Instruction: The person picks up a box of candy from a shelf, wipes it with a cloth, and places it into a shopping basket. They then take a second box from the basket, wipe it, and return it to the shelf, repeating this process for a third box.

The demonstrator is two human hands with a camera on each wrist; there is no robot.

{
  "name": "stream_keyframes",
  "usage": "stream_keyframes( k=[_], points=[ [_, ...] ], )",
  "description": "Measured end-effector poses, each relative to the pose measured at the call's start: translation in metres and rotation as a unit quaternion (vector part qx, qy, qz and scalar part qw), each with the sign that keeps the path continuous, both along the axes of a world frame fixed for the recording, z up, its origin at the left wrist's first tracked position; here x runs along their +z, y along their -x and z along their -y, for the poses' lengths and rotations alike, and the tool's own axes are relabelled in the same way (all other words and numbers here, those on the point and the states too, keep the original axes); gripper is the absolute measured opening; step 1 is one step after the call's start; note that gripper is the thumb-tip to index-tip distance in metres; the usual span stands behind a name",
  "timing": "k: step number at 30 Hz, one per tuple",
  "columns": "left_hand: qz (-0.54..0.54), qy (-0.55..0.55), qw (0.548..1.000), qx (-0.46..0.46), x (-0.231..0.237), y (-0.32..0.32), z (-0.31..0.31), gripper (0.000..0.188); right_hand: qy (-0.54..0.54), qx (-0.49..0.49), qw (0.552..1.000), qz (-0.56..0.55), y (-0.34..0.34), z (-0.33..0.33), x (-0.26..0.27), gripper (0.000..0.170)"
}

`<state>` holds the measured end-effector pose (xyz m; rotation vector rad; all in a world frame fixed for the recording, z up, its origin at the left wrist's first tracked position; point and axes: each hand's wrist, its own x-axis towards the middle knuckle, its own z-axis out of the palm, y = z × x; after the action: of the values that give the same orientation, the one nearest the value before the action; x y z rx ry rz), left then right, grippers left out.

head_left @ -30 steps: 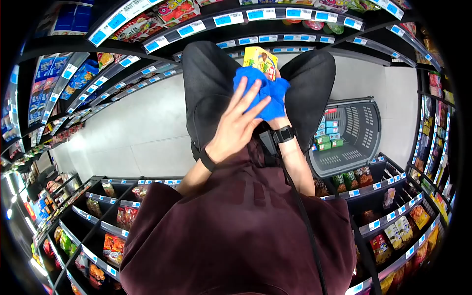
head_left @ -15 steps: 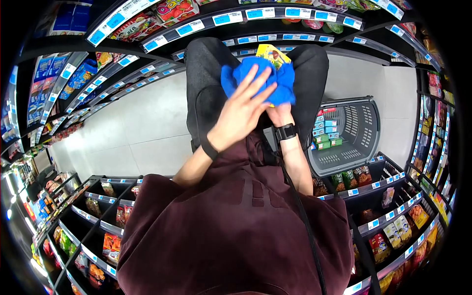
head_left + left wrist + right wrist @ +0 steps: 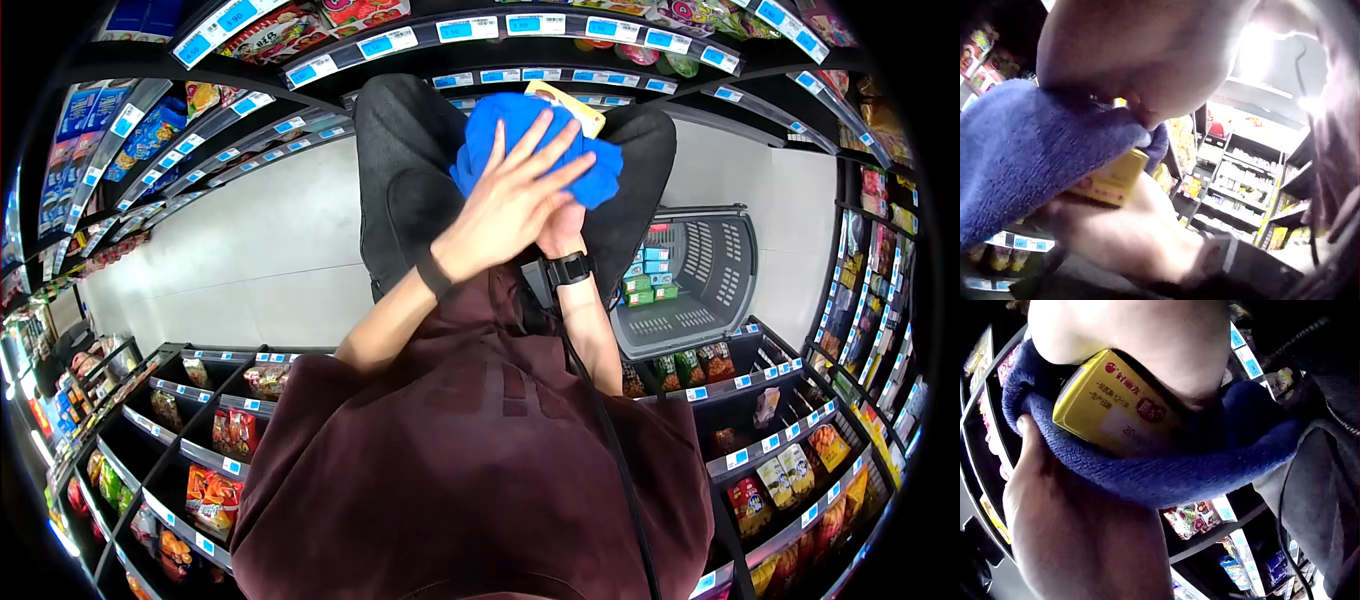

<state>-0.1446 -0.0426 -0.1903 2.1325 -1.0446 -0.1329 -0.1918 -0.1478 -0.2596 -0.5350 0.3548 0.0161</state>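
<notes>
Head view, left hand: the left hand [image 3: 505, 205], dark wristband [image 3: 435, 275] on, lies over a blue cloth [image 3: 480, 122], fingers straight and spread.
Head view, right hand: the right hand [image 3: 562, 225], with a black watch-like device [image 3: 570, 268], is partly under the cloth; its fingertips are hidden here.
Head view, box: a yellow box [image 3: 572, 106] pokes out past the cloth's far edge, between the knees of the dark trousers [image 3: 400, 180].
Head view, basket: grey basket [image 3: 735, 270] on the floor beside the right leg; small blue and green boxes [image 3: 650, 272] sit at its left side.
Head view, surroundings: shelves with blue-and-white price tags [image 3: 535, 24] on several sides.
Left wrist view: cloth draped against the yellow box, one end exposed. Right hand grips the box from below; exact finger placement blurred.
Right wrist view, box: tilted, red and dark print showing, right hand pressed against it, cloth curving round beneath.
Right wrist view, left hand: thumb against the cloth; other fingers out of sight.
Right wrist view, behind: a colourful snack bag [image 3: 1194, 517] on a shelf.
</notes>
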Motion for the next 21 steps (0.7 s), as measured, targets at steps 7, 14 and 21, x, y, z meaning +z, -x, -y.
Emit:
stream_keyframes(
  k=[7,14,21],
  points=[
    [-0.019,0.022,0.999,-0.015,-0.004,-0.011,0.011,0.047,-0.06,-0.039,0.997,-0.036,-0.009,0.006,0.003,0.074],
    [-0.056,0.001,0.998,-0.032,-0.016,0.022,-0.003,0.046,-0.116,-0.04,0.988,-0.098,-0.015,0.012,0.011,0.075],
    [-0.052,0.08,0.995,0.03,-0.013,-0.044,0.014,0.043,-0.077,0.006,0.995,-0.064,-0.01,0.002,-0.002,0.064]
  ],
)
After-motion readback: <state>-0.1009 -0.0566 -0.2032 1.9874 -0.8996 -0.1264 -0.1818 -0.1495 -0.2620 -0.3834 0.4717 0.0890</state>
